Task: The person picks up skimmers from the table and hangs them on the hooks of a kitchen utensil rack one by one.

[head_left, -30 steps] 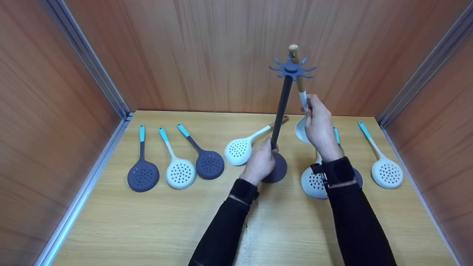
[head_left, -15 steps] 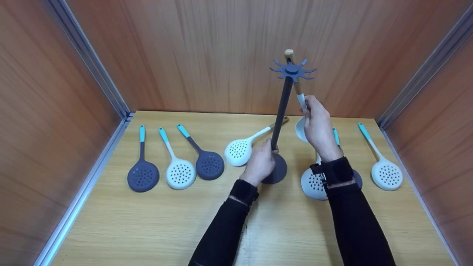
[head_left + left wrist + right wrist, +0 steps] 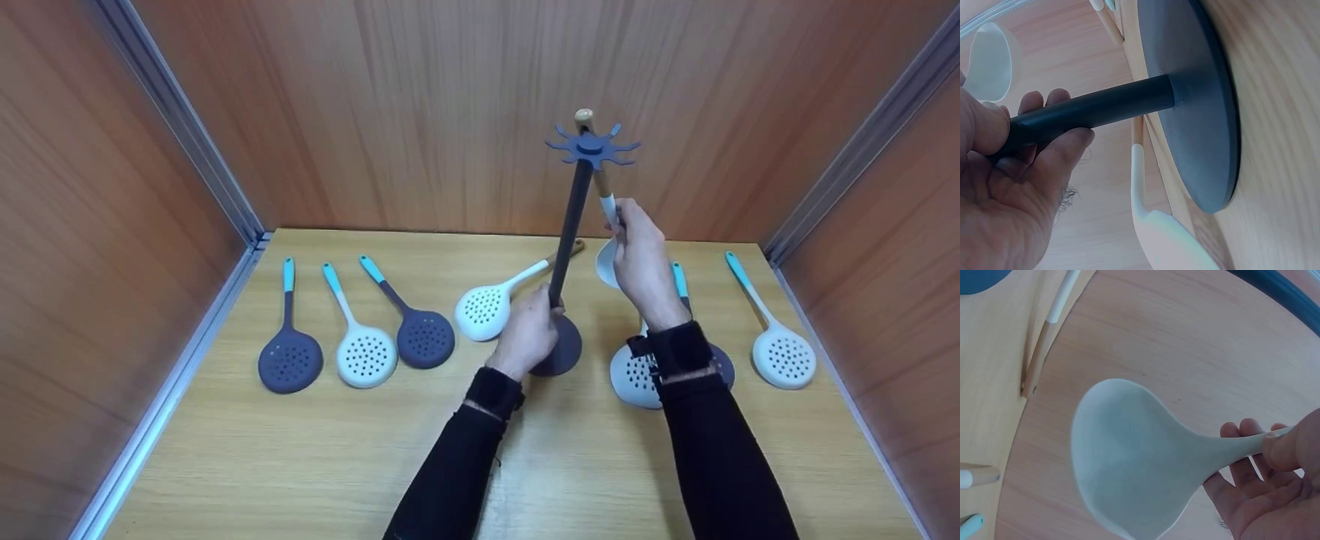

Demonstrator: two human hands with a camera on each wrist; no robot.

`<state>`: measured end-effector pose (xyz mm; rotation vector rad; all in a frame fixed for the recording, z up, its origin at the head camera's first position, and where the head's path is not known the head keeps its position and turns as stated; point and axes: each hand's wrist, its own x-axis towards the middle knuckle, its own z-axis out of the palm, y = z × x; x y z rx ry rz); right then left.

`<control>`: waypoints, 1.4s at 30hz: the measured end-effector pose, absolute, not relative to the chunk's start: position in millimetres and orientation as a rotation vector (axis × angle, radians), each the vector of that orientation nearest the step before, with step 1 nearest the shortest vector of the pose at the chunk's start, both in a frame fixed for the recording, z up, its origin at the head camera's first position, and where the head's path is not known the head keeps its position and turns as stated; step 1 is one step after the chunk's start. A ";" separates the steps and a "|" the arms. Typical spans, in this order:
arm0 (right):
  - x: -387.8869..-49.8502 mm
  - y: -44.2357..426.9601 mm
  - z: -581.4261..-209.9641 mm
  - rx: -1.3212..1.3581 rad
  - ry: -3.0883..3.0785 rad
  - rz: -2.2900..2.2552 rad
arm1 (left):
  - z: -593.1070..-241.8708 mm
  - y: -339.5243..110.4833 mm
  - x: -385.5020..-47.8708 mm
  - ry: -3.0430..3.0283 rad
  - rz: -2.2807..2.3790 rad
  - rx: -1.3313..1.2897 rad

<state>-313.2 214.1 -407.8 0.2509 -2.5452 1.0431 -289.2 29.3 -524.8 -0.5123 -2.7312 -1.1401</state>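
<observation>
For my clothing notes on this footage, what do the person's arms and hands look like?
Long black sleeves, plus a broad black wristband on each side. The left hand and right hand are bare, without gloves.

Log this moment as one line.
left hand: grips dark stand by post | right hand: holds white ladle, bowl down | handle end: near hooks, hooked or not unclear | skimmers: on table
</observation>
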 end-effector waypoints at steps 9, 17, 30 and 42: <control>-319.5 215.5 -420.2 0.209 -2.575 0.866 | -527.0 30.9 -290.4 -2.748 -1.176 -0.500; -327.6 212.9 -430.2 0.213 -2.591 0.847 | -527.4 31.5 -291.6 -2.735 -1.135 -0.525; -331.5 197.9 -450.4 0.371 -2.527 0.986 | -531.6 26.8 -293.9 -2.707 -1.117 -0.540; -327.2 185.8 -456.2 0.408 -2.506 1.043 | -529.3 24.8 -293.8 -2.675 -1.103 -0.548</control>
